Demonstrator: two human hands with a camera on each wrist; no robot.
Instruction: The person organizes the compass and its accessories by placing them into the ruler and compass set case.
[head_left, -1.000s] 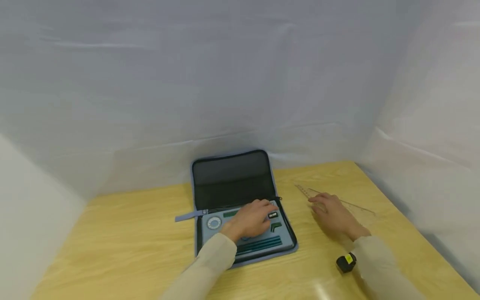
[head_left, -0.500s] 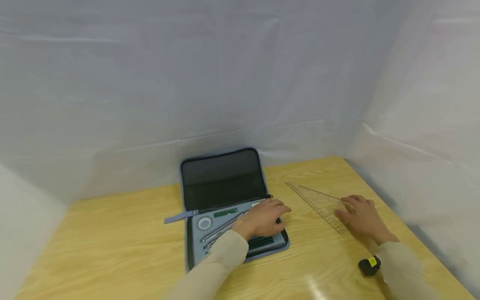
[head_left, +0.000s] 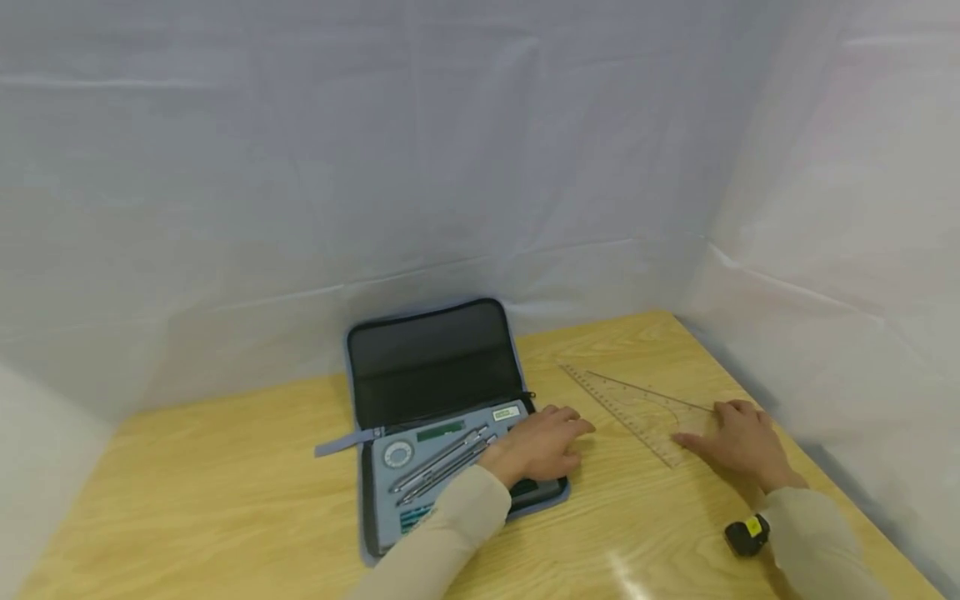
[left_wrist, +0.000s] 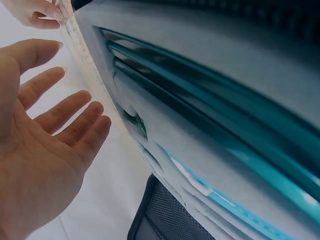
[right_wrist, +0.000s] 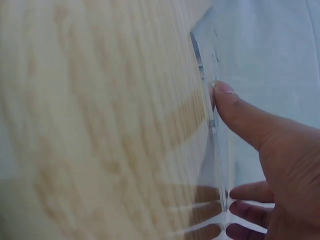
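Note:
My left hand hovers over the right side of an open zip case, fingers stretched out and holding nothing. In the left wrist view its palm faces the case's teal rods. A clear triangular set square lies on the table to the right. My right hand is at its right end, thumb on the clear plastic and fingertips at the far edge. The right wrist view shows the thumb tip against the set square, with the fingers spread apart from it.
Set into the case's grey tray are a round dial, a green strip, slim silver tools and a white eraser. A black tape measure sits beside the right sleeve. White sheeting encloses the wooden table.
My right hand has moved right along the set square, uncovering its left part. My left hand has shifted right across the case, exposing the silver tools. The view has turned slightly right.

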